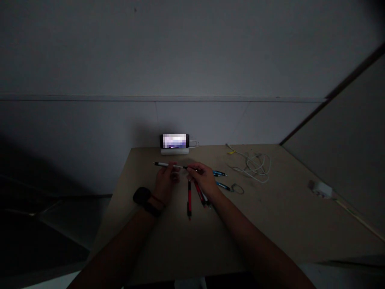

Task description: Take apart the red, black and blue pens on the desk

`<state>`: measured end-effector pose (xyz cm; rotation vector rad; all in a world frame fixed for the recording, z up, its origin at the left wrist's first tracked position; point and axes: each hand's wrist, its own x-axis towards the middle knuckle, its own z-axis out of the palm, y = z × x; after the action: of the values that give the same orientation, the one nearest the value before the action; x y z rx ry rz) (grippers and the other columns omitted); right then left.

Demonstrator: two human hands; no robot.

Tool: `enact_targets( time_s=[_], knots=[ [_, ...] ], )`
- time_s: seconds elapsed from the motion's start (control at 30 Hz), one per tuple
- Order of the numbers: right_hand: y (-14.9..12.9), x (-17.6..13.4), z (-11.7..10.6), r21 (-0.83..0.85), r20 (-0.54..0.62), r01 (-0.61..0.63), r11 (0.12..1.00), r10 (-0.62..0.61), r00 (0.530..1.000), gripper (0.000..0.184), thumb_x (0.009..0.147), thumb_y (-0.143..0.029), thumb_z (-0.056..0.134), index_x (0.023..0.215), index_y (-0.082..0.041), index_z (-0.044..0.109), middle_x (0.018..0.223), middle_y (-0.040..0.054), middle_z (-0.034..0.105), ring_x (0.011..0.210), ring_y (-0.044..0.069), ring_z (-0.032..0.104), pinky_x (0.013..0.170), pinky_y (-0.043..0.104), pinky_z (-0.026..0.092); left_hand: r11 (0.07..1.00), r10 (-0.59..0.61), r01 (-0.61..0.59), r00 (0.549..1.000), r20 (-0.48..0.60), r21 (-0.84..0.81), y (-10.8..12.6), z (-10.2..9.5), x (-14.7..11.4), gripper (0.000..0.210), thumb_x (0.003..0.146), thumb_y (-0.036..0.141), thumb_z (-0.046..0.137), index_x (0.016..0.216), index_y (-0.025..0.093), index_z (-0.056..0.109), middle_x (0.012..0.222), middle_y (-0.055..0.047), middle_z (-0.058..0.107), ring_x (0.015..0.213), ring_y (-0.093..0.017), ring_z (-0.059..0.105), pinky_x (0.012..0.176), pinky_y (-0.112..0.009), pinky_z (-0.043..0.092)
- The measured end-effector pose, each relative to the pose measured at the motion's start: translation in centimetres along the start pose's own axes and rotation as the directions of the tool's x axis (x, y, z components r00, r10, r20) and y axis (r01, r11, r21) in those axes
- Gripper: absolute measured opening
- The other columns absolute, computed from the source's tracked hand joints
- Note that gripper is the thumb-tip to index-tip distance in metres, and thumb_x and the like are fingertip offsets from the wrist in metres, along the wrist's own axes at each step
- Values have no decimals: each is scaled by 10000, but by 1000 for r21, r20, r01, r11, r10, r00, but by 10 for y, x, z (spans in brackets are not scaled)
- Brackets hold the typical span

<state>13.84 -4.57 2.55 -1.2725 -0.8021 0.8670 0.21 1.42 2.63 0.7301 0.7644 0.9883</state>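
Head view: a slim white cylindrical pen with dark ends (163, 164) is stretching nearly level above a smooth beige tabletop (162, 249). The left hand (165, 178), partly curled, is pinching its barrel; the right hand (203, 175) is gripping its dark right end, thumb against fingers. Slender red-and-black pens (189, 198) are lying nearby; a thin white cable (247, 160) is looping loosely.
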Motion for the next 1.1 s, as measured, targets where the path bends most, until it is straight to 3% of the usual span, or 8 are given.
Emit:
enact_targets(
  time_s=[0.33,0.57,0.83,0.97,1.1],
  knots=[
    [5,5,-8,52,-95,8,999,-3,995,391,622,-484,835,851,-195,706,713,4,697,587,156,642,477,252,507,991,-40,28,994,-98,-128,0,-5,8,304,842,441,733,917,159,647,832,-14,681,542,-66,604,473,-178,483],
    [5,5,-9,-16,-89,23,1000,-25,996,332,647,-437,820,859,-203,714,681,8,694,602,169,640,496,261,502,995,-91,91,996,6,-43,-5,-1,3,174,810,231,757,939,144,681,931,-62,740,606,-90,658,537,-200,510],
    [3,4,-7,-107,-11,54,993,-55,998,262,687,-412,786,855,-214,750,642,9,692,555,168,614,495,274,472,996,-77,73,993,94,42,-8,2,-2,343,732,379,822,940,130,714,901,-79,742,558,-91,627,502,-211,481],
    [2,4,-7,-90,22,45,995,-43,999,272,674,-419,795,847,-213,754,618,3,680,554,169,614,491,272,473,998,-55,53,997,53,37,-7,1,-1,351,707,397,831,893,129,701,862,-59,727,536,-79,599,487,-206,467],
    [2,4,-9,-64,-23,25,998,-27,999,304,674,-440,803,863,-208,748,637,2,681,565,163,615,497,266,481,1000,-6,6,1000,-29,11,-3,0,0,351,706,397,829,897,138,687,869,-43,719,538,-67,588,485,-197,457]
  ],
)
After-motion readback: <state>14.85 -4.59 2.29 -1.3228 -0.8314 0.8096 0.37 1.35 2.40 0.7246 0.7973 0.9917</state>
